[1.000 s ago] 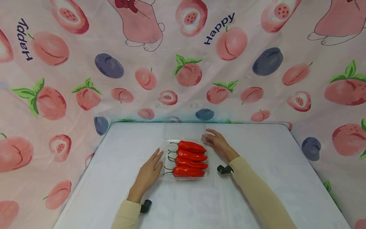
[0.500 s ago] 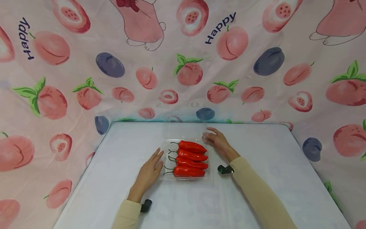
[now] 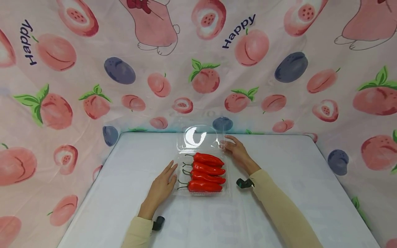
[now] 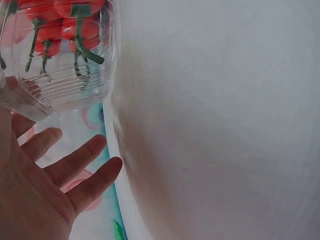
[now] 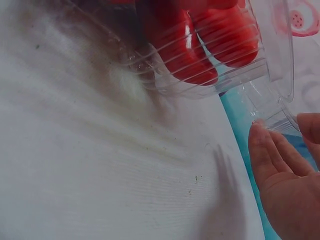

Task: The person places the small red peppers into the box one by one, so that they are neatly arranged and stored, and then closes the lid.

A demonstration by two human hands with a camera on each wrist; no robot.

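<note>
Several long red peppers (image 3: 204, 186) with green stems lie side by side in a clear plastic clamshell box (image 3: 228, 174) on the table. Its hinged lid (image 3: 198, 137) stands raised at the back, catching a bright reflection. My right hand (image 3: 237, 152) pinches the lid's right edge between thumb and fingers, as the right wrist view shows at the lid corner (image 5: 272, 117). At the box's left side rests my left hand (image 3: 160, 187), its fingers spread and fairly straight. In the left wrist view the thumb is at the box rim (image 4: 75, 95), partly seen through the plastic.
A white-covered table (image 3: 266, 217) spreads around the box. Behind it and along both sides hangs a pink fruit-print cloth (image 3: 173, 69). Dark wrist cameras (image 3: 244, 183) sit at both sleeve cuffs.
The lid has tilted up from lying back, and a glare now shows on it. My right hand has shifted slightly upward with its edge. My left hand stays in place.
</note>
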